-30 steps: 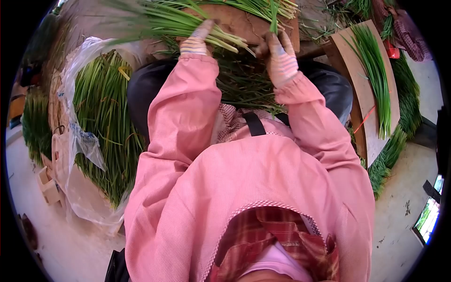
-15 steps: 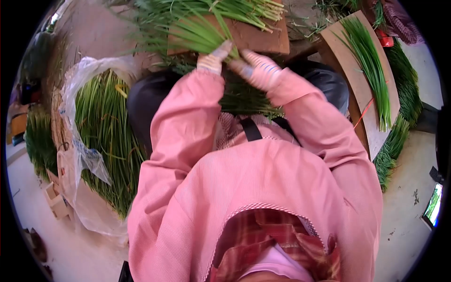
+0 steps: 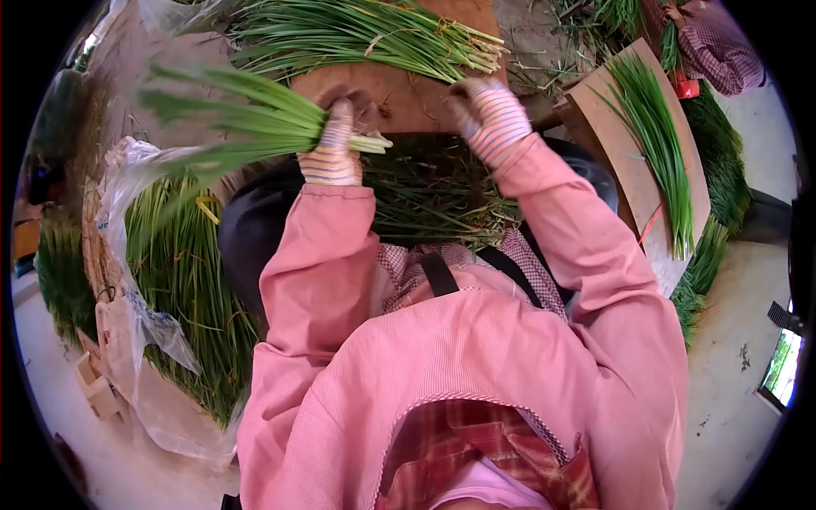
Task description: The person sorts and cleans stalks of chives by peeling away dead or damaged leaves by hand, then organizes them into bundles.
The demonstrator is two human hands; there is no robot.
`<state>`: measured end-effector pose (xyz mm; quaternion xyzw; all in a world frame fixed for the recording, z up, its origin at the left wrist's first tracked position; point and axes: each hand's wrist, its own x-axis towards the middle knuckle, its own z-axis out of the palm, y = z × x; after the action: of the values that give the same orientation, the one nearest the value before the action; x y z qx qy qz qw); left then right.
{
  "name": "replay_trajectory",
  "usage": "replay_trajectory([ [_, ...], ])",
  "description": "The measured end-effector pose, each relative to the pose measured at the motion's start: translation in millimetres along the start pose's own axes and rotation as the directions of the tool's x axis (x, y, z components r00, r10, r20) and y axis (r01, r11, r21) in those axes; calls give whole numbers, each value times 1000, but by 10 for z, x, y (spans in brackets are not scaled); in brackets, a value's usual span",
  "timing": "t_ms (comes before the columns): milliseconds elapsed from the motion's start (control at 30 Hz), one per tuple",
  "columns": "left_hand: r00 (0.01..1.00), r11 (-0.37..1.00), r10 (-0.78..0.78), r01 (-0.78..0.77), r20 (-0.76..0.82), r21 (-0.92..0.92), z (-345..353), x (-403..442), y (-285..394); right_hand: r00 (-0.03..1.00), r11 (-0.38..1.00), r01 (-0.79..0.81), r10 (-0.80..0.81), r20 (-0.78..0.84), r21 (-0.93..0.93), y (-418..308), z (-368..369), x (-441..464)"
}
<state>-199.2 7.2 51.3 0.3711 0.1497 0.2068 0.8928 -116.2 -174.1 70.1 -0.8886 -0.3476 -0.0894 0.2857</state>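
My left hand (image 3: pixel 338 140), in a striped glove, is closed round a bunch of green stalks (image 3: pixel 276 115). The pale cut ends stick out to the right of the fist and the leaf ends blur toward the left. My right hand (image 3: pixel 489 119), gloved too, is off to the right with its fingers curled and smeared; whether it holds anything I cannot make out. It is near the cut ends of a larger pile of stalks (image 3: pixel 357 38), which lies on a brown board (image 3: pixel 331 78) beyond both hands. Loose leaves (image 3: pixel 433 195) lie below, between my knees.
A clear plastic bag (image 3: pixel 140 340) with many green leaves (image 3: pixel 191 289) is on the left. To the right, a tilted board (image 3: pixel 599 123) carries a leaf bundle (image 3: pixel 659 144), with more bundles (image 3: pixel 718 161) beyond. Another person's checked sleeve (image 3: pixel 721 47) shows at the upper right.
My hands, which met at the stalks half a second ago, are now apart. The bunch has moved left and down with my left hand; my right hand has moved right, off the bunch.
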Motion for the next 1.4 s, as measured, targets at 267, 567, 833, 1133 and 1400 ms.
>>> replay_trajectory([
  [267, 958, 913, -277, 285, 69, -291, -12, -62, -3, 916, 925, -199, 293, 272, -325, 583, 97, 118],
  [567, 903, 874, -382, 284, -198, -394, -67, -151, -24, 649, 578, -753, 571, 502, 316, 321, -385, -81],
  [833, 859, 824, -494, 512, 136, -242, -57, -520, -364, 839, 474, -536, 395, 375, 699, -406, -214, -433],
  [1133, 993, 999, -36, 33, -112, -30, -51, -226, 94, 970, 873, -237, 239, 49, 427, 14, 252, -154],
  [1400, 984, 926, -176, 179, 39, -334, -31, -85, 98, 941, 960, -253, 274, 200, -122, 595, 289, 389],
])
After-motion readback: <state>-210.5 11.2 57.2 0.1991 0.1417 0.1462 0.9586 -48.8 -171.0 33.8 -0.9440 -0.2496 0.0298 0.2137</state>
